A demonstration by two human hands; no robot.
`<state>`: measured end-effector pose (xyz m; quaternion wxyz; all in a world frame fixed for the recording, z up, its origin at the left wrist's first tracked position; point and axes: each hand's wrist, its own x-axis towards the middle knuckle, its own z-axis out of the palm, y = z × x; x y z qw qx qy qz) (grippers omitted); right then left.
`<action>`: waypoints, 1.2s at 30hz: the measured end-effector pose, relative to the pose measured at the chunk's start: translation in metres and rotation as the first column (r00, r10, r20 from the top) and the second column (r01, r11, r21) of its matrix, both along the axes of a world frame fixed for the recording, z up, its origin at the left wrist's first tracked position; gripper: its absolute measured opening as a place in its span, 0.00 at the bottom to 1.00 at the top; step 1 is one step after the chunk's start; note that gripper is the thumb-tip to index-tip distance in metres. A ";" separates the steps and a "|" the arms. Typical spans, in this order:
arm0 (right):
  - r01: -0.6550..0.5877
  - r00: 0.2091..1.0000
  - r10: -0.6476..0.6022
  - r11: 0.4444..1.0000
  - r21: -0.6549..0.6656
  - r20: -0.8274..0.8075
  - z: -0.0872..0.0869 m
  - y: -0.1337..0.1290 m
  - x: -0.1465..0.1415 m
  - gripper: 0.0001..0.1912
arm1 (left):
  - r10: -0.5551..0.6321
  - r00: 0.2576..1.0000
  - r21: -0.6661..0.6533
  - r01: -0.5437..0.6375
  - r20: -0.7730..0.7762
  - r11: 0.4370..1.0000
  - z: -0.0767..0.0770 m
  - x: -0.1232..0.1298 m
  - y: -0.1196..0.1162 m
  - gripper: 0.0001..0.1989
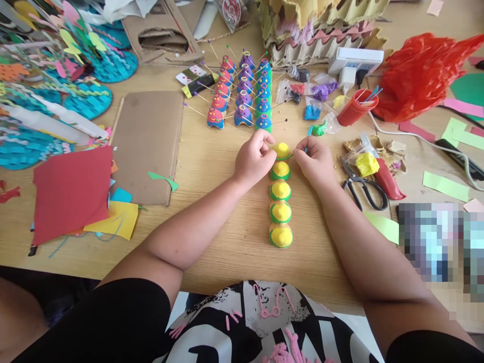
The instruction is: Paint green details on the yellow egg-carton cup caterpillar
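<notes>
Running straight away from the person, a row of 5 yellow-topped cups (281, 190) stands on the worktop (223, 242) between the 2 forearms (204, 217), presumably so that either hand can reach every cup. The 4 nearest each show a green band (281, 199) round the yellow mound. Just outside the right forearm, scissors (361, 180) lie beside a red-handled cutter (389, 179); their position, within reach but off the row, suggests tools parked between uses.

At the 5th cup (282, 149), the farthest in the row, the 2 hands face each other. The left hand (256, 156) has its fingers curled, thumb and index close together; whether they pinch anything cannot be told. The right hand (314, 160) has its fingers closed on what appears to be the end of a green strip (285, 157) passing along the cup's near side. Working from opposed sides would probably hold the strip taut and the cup steady.

Beyond the right hand, green clay (318, 129) and other coloured packets (323, 92) lie close by, likely for easy pick-up. Past the 5th cup stand 3 rows of decorated cups (244, 98), bristling with ball-tipped sticks (185, 104); the gaps between rows may spare these. Farthest, egg cartons (321, 50) are stacked, apparently out of the way.
</notes>
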<state>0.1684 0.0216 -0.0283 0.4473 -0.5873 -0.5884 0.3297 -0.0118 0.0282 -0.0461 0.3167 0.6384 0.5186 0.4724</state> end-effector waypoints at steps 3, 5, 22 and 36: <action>0.011 0.999 -0.010 1.000 -0.013 0.032 0.002 0.000 -0.001 0.08 | 0.013 0.999 -0.016 -0.013 -0.041 1.000 0.002 0.000 -0.001 0.15; 0.019 0.999 -0.018 1.000 -0.016 0.043 0.003 0.000 -0.001 0.08 | 0.020 0.997 -0.026 -0.022 -0.072 0.999 0.004 0.000 -0.002 0.16; 0.049 0.991 -0.044 0.998 -0.032 0.127 0.007 0.001 -0.004 0.09 | 0.039 0.983 -0.023 -0.044 -0.178 0.999 -0.001 -0.001 0.001 0.17; 0.036 0.986 -0.032 0.999 -0.019 0.166 0.005 0.001 -0.004 0.07 | 0.046 0.977 -0.003 -0.048 -0.208 0.999 -0.001 -0.001 0.002 0.13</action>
